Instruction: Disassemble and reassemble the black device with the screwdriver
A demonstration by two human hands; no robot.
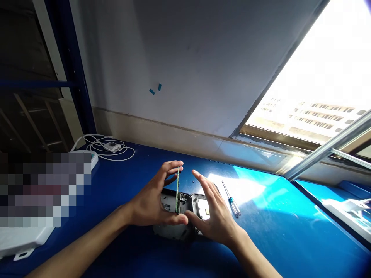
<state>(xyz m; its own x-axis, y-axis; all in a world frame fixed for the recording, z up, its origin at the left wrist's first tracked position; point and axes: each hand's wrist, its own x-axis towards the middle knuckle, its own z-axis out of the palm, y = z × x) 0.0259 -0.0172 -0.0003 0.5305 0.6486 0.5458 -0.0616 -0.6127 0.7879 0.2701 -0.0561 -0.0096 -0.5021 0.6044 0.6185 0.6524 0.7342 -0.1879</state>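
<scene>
My left hand [153, 200] grips a thin green circuit board [177, 189] by its edges, between the thumb below and the fingers above. The board is held on edge, upright, over an open dark plastic casing [174, 229]. Just right of the board, my right hand [216, 210] is held with thumb and fingers spread, holding nothing. Behind the right hand lies a second casing half [199, 202] with a pale panel inside, partly hidden by the fingers. A screwdriver [234, 206] with a clear blue handle lies right of that hand. A tiny dark piece [193, 181] rests behind the casing.
A white cable [127, 156] with a plug lies coiled at the back left, beside a power strip [94, 159]. A white object [37, 239], partly blurred out, stands at the left. A metal bar [313, 154] slants across the right. Sunlight glares on the blue table [261, 235].
</scene>
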